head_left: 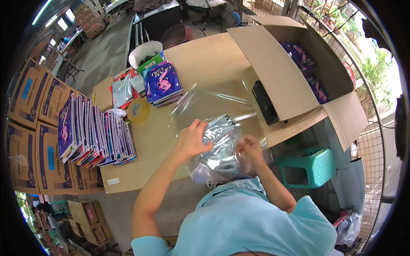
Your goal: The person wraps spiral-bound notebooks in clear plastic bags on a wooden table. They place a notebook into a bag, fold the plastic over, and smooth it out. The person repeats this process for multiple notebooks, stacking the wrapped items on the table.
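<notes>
My left hand (191,139) presses on a bundle of notebooks wrapped in clear plastic film (217,147) at the near edge of the wooden table (205,64). Just to the right, my right hand (250,148) pinches the film at the bundle's side. A loose sheet of clear plastic (205,102) spreads out on the table behind the bundle. A stack of purple notebooks (164,83) lies farther back on the left.
A row of spiral notebooks (92,132) stands on the table's left end beside a roll of tape (137,110). A big open cardboard box (290,64) with purple notebooks sits at right. A green plastic stool (308,167) stands below. Stacked cartons (34,128) line the left.
</notes>
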Available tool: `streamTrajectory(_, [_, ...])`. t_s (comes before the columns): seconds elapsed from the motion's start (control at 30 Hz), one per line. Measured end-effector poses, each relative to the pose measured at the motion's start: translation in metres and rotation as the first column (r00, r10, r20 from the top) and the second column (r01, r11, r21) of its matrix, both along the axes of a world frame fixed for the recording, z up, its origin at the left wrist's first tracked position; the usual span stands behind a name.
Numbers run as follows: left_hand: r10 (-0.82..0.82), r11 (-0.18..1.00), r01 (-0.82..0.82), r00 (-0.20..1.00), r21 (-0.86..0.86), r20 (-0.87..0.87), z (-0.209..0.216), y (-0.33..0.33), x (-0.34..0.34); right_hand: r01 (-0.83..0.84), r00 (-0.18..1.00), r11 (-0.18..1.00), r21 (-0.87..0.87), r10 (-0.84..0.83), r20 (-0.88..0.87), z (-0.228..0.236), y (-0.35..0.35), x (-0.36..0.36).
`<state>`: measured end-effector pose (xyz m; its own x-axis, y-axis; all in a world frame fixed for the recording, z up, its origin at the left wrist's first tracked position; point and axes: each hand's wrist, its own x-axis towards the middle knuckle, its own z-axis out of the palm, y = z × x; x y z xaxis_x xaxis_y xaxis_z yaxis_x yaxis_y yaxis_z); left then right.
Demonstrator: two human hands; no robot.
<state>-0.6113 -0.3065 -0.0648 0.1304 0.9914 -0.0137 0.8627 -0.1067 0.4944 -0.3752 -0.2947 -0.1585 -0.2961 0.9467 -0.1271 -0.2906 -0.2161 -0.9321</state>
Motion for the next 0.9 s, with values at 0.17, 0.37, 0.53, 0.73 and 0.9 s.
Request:
streamTrajectory(0.17, [-0.029, 1.000, 0.029, 0.999, -0.008, -0.033, 0.005, 0.004, 0.005, -0.057, 0.911, 0.991, 0.118, 0.003, 0.413, 0.005, -0.004, -0.054])
streamTrajectory(0.37, [0.003, 0.998, 0.006, 0.989, 0.060, -0.147, 0.000, 0.009, 0.020, -0.369, 0.410, 0.887, 0.279, -0.115, 0.905, -0.041, 0.001, -0.037])
streamTrajectory(0.53, [0.220, 0.960, -0.237, 0.968, 0.149, 0.120, -0.006, 0.010, 0.030, -0.656, 0.543, 0.571, -0.494, 0.811, 0.218, -0.079, -0.027, -0.028])
streamTrajectory(0.73, [0.262, 0.704, -0.704, 0.379, 0.093, 0.887, -0.058, -0.062, 0.000, -0.418, 0.816, 0.882, -0.218, 0.259, -0.517, -0.043, 0.019, -0.021])
streamTrajectory(0.9, [0.310, 0.825, -0.564, 0.491, 0.026, 0.814, -0.118, -0.069, 0.017, -0.440, 0.894, 0.873, 0.212, 0.402, 0.200, -0.027, 0.051, -0.012])
